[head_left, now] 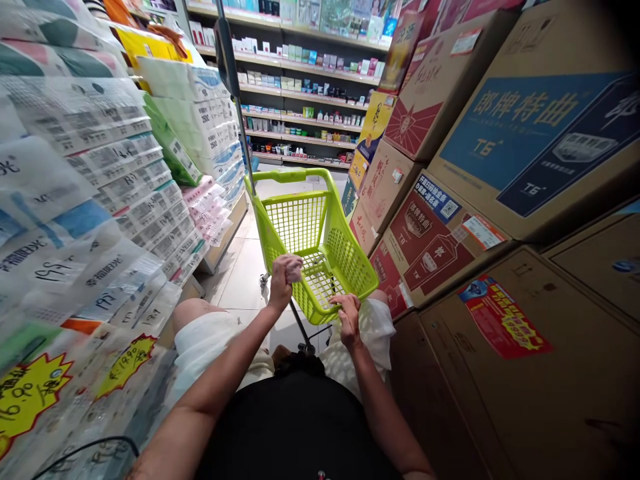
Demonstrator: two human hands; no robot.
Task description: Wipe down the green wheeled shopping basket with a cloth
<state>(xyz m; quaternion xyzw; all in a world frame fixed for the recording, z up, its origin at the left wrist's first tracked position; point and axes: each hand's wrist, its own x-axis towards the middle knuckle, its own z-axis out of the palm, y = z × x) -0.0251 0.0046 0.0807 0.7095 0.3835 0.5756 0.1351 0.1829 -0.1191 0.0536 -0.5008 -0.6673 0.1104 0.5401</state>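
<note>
A lime-green plastic shopping cart [295, 197] with a lattice-walled basket stands between my knees, nothing lying inside it. My left hand [281, 283] is closed around a crumpled pinkish cloth [295, 269], held over the basket's left side. At the near rim, on the right, my right hand [349, 319] has its fingers bent over the edge, apparently gripping it; the hand partly hides that contact. A dark pole [235, 87] rises from the cart's far left corner.
Wrapped tissue packs [125, 193] are piled high along the left, with yellow price signs [34, 393]. Cardboard cartons [500, 320] form a wall close on the right. Shelves of small boxes and bottles [305, 93] stand across the far end. Pale floor tiles [237, 267] show beside the cart.
</note>
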